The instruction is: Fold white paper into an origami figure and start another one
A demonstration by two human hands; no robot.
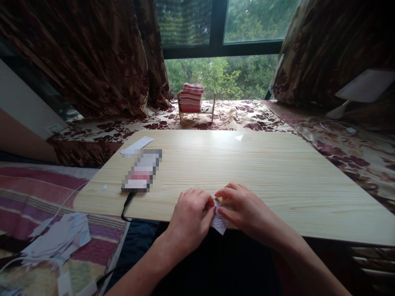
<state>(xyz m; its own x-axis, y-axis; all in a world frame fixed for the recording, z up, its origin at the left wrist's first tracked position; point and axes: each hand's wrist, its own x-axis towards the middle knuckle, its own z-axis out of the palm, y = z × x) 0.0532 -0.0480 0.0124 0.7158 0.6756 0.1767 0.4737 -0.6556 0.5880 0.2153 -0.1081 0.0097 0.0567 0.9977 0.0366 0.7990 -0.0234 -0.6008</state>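
Paper (220, 225) at the near edge of the tabletop (277, 172)

Head view, with the clock laid on the middle of the tabletop: the paper is at 6 o'clock. It is small, white, with faint marks, and its pointed lower corner goes a little past the near edge. The left hand (193, 211), at 7 o'clock, is pinching its upper part between thumb and bent forefinger. The right hand (243, 205), at 5 o'clock, has curved fingers and its thumb is against the paper; I cannot tell if it grips or only touches.

At 9 o'clock lies a flat device (142, 170), its face hidden by blurred squares, and a black cable (126, 205) leaves its near end. Just beyond it, at 10 o'clock, is a white strip (140, 144). A tiny white scrap (105, 187) lies at 9 o'clock, near the left edge.

Outside the tabletop, at 8 o'clock, a heap of white paper pieces (61, 234) rests on a striped cover (106, 224). At 11 o'clock, before the window (216, 49), a small rack (212, 109) bears a pink-and-white stack (191, 98). At 2 o'clock, a lamp (365, 85) stands on the flowered cloth (324, 131).
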